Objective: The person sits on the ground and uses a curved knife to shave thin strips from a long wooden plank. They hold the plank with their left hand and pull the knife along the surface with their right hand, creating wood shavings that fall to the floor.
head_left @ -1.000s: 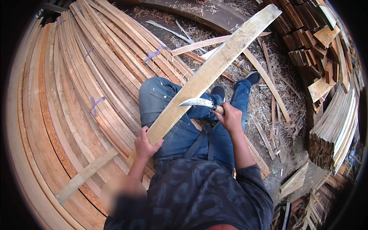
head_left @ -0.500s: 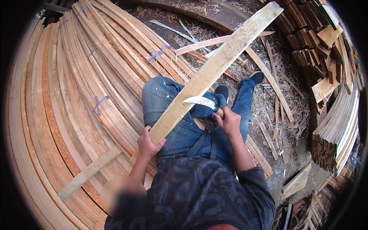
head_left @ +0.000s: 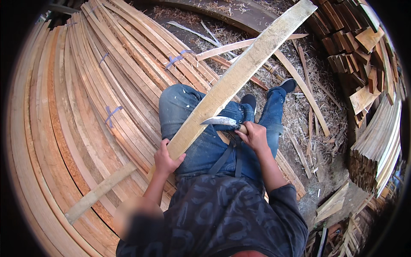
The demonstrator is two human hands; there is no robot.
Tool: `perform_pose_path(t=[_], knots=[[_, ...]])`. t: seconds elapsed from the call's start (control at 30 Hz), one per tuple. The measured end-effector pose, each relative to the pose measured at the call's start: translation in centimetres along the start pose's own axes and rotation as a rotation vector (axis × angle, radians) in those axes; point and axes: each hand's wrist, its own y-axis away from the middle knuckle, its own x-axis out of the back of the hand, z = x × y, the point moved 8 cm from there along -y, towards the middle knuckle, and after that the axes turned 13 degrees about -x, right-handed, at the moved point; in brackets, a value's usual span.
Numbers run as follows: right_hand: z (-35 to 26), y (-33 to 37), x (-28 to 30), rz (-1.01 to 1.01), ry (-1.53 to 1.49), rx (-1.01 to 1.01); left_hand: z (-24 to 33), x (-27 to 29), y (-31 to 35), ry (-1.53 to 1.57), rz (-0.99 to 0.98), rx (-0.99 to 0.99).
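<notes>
A long, pale wooden board (head_left: 239,75) slants across my lap, from my left hand up to the far right. My left hand (head_left: 168,158) is closed around its near end, thumb on one side and fingers on the other. In my right hand (head_left: 255,136) is the wooden handle of a curved knife (head_left: 221,121), whose fingers are wrapped round it. The hooked blade points left, and its tip lies at the board's right edge, over my jeans. Whether the tip cuts into the wood is too small to tell.
Long wooden strips (head_left: 85,107) lie beneath me to the left, some tied in bundles with purple ties (head_left: 112,115). A short crosspiece (head_left: 100,192) rests over them. Shavings (head_left: 317,90) and loose offcuts (head_left: 304,83) cover the ground at right. Stacked lumber (head_left: 364,55) stands far right.
The curved knife has turned in my right hand, so its blade shows narrower, and its tip has shifted slightly left and nearer to me. The board's far end has risen slightly in the picture.
</notes>
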Motion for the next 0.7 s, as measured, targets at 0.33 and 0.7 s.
perform_pose_path(t=[0.33,0.7], knots=[[0.3,-1.8,1.4,0.051,-0.117,0.001,-0.2,0.0,0.1,-0.009,0.004,-0.012],[-0.2,-0.9,-0.7,-0.005,-0.085,-0.026,0.3,0.0,0.0,0.0,0.01,-0.015]])
